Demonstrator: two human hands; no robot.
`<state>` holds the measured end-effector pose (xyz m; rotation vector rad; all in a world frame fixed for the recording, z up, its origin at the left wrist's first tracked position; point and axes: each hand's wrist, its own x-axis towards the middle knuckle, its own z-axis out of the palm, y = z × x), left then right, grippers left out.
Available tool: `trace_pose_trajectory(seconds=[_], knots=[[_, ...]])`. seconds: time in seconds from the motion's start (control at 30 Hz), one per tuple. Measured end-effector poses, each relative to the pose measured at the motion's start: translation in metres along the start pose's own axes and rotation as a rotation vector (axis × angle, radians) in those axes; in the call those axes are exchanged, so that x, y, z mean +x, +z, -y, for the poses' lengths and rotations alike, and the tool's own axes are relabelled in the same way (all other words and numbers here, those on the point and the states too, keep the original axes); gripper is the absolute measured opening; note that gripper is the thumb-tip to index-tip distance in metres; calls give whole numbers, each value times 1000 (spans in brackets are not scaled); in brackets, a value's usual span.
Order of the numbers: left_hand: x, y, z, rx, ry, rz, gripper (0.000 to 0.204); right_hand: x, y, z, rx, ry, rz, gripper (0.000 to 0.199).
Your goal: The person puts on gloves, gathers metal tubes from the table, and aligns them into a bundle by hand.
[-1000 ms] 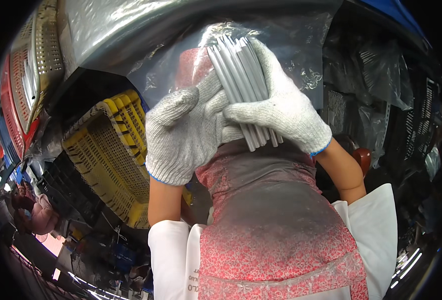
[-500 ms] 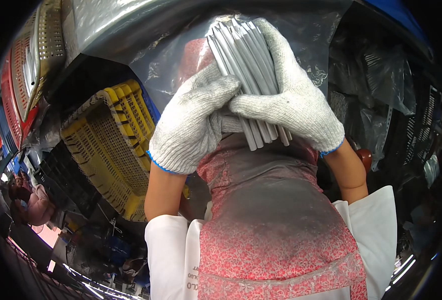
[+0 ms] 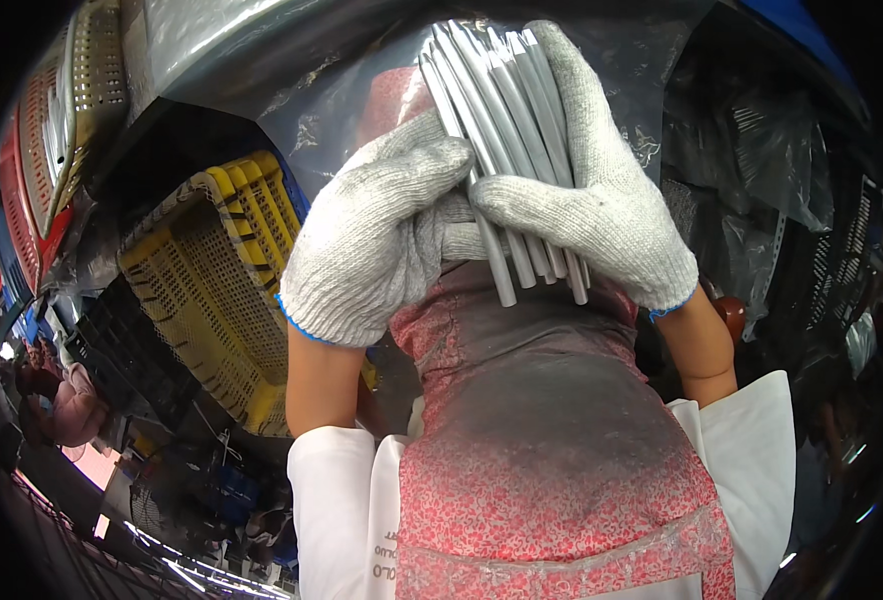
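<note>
Between my two gloved hands is a bundle of several slim silver metal tubes, fanned slightly at the far end. My left hand, in a white knitted glove with a blue cuff edge, closes on the bundle from the left, its thumb along the leftmost tube. From the right, my right hand wraps the tubes, thumb across their front and fingers stretched along their far right side. The near tube ends stick out below my hands, over a dark-stained red patterned apron. Some fingers behind the tubes are hidden.
A yellow plastic crate stands at the left, with a red basket and a tan basket farther out. Clear plastic sheeting covers the surface ahead. Plastic bags and a dark crate lie at the right.
The tubes have shifted slightly up and right with my right hand and spread a little more apart. My left hand has moved slightly left, its thumb drawn back toward the bundle's edge.
</note>
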<state>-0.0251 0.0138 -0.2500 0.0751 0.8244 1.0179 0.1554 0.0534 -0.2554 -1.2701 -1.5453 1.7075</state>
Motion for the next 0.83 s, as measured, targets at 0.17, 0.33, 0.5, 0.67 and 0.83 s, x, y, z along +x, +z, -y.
trace_pose_trajectory(seconds=[0.17,0.33,0.5,0.67,0.83], knots=[[-4,-3,-8,-29,23,32,44,1,0,-2,257,57,5,93],[-2,-9,-9,7,23,50,45,6,-15,-2,457,203,143,86],[1,18,-4,41,4,136,51,14,-7,-19,311,135,180,101],[4,46,-19,133,122,132,72,48,-12,-7,154,-65,42,102],[19,108,-54,503,671,111,72,111,-40,96,-7,-585,-100,90]])
